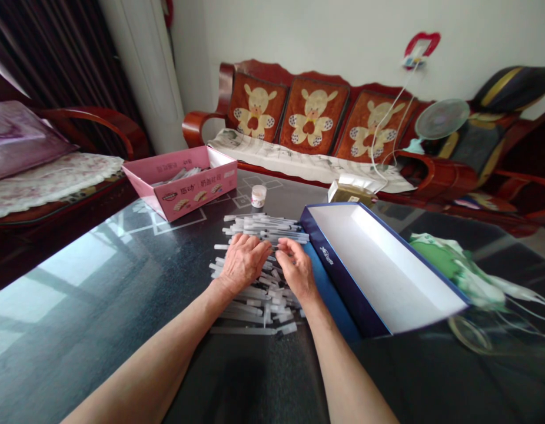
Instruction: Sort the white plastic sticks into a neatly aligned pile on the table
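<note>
Left hand (242, 263) lies flat on piled plastic tubes (272, 229). Right hand (296, 271) curls onto them, beside open blue box (347, 277).

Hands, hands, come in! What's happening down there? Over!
Left hand and right hand on the plastic sticks. Open blue box just right of them. Over.
</note>
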{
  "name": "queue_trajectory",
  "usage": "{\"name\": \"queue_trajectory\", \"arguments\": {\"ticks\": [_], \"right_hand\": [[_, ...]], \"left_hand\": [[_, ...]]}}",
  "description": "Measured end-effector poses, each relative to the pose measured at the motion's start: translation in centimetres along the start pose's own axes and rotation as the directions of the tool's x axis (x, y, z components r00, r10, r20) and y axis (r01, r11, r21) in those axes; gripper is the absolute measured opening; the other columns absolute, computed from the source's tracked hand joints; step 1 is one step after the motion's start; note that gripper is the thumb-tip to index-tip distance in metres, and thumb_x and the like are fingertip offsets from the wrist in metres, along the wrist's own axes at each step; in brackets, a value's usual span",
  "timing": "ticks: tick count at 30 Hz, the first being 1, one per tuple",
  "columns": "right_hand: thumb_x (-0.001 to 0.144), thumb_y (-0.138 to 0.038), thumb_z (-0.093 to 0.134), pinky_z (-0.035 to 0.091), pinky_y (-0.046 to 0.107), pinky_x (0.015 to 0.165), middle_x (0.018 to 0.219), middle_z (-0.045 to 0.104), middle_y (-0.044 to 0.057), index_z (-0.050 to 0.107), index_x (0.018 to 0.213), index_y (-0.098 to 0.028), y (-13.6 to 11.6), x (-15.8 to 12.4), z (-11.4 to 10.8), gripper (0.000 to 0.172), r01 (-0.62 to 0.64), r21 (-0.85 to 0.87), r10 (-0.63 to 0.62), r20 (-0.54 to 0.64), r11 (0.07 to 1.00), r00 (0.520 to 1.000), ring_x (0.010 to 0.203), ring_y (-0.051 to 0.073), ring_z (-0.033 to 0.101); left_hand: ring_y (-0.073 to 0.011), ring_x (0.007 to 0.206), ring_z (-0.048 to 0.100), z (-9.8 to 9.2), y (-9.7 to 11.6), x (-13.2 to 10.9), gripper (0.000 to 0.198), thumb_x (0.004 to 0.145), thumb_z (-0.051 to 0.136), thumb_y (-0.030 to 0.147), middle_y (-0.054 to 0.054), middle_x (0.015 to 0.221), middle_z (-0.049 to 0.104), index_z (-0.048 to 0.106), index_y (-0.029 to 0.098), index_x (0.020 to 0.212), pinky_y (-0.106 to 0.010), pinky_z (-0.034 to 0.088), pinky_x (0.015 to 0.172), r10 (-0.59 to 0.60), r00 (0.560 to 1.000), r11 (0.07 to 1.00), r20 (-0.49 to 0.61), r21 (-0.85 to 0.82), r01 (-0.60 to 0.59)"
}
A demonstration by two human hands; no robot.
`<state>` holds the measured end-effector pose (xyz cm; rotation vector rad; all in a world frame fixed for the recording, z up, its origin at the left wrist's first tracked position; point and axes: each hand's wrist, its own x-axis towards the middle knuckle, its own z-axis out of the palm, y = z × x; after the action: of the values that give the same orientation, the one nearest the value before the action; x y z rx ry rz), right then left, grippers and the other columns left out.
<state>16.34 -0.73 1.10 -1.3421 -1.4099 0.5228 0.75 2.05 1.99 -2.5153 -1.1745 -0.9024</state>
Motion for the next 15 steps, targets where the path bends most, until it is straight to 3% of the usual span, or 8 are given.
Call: {"name": "queue_trajectory", "arguments": {"ticks": [5,8,11,15], "right_hand": [[0.086,-0.039,0.049,0.047,0.029,0.072,0.079,0.067,0.004,0.066,0.075,-0.019,0.13,0.08,-0.04,0.028,0.014,-0.08,-0.013,0.002,0.997,1.0,0.076,0.019,0.061],[0.082,-0.034,0.054,0.048,0.029,0.074,0.085,0.069,0.005,0.066,0.084,-0.019,0.22,0.07,0.03,0.019,0.01,-0.033,-0.009,0.025,0.999,1.0,0.079,0.019,0.062],[0.079,-0.031,0.056,0.048,0.03,0.076,0.094,0.069,0.005,0.065,0.097,-0.019,0.3,0.03,0.03,0.023,-0.023,0.025,0.023,0.013,0.999,1.0,0.085,0.02,0.063],[0.084,-0.039,0.051,0.047,0.029,0.075,0.083,0.068,0.005,0.066,0.081,-0.02,0.3,0.04,-0.07,0.025,-0.018,-0.044,0.018,-0.011,0.999,1.0,0.078,0.019,0.061]], "left_hand": [[-0.0176,0.071,0.048,0.04,0.01,-0.02,0.03,0.095,0.039,0.034,-0.004,0.074,0.059,0.066,0.021,0.094,-0.032,0.033,0.074,0.011,1.0,1.0,0.012,-0.008,-0.011],[-0.0178,0.073,0.048,0.02,-0.04,-0.04,0.03,0.095,0.039,0.034,-0.004,0.074,0.059,0.066,0.022,0.095,-0.033,0.033,0.074,0.006,1.0,1.0,0.024,-0.015,-0.006],[-0.0179,0.073,0.048,0.02,-0.08,-0.04,0.03,0.096,0.038,0.034,-0.004,0.075,0.059,0.066,0.021,0.095,-0.033,0.033,0.075,-0.001,1.0,1.0,0.029,-0.016,0.002],[-0.0178,0.073,0.048,0.13,-0.08,-0.04,0.031,0.095,0.039,0.035,-0.004,0.075,0.059,0.066,0.022,0.095,-0.033,0.033,0.075,0.004,0.999,1.0,0.033,-0.009,-0.004]]}}
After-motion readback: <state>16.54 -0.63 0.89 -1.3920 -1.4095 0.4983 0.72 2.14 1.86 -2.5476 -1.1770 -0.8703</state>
